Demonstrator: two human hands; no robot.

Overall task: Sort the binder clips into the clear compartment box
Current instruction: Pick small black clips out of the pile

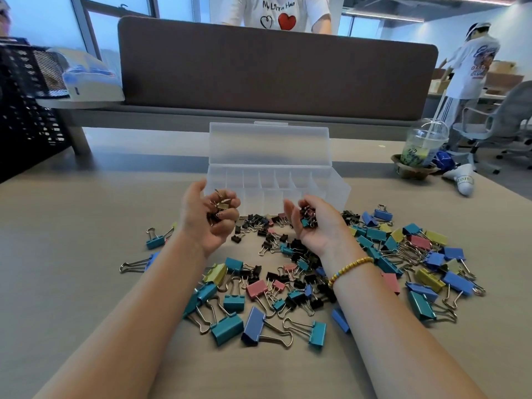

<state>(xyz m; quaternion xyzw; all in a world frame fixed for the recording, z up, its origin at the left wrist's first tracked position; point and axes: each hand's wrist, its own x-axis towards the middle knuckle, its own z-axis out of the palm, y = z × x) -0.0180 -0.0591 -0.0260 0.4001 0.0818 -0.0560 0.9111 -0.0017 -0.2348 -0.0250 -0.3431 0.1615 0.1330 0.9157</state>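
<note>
A clear compartment box [336, 184] stands open at the table's middle, its lid [269, 144] raised behind; its compartments look bare. In front of it lies a wide heap of binder clips [302, 272]: large teal, blue, yellow and pink ones around small black ones. My left hand [205, 218] hovers just before the box's left end, palm up, fingers curled around a handful of small clips [220, 207]. My right hand [313, 223], with a bead bracelet on its wrist, is cupped over the heap and holds small black clips [308, 216].
A brown desk divider [276, 73] runs behind the box. A plastic cup with a straw [423, 146] stands at the right back. A black mesh basket [26, 90] and a white pack sit at the left. Two people stand beyond the divider, one at the far right by an office chair.
</note>
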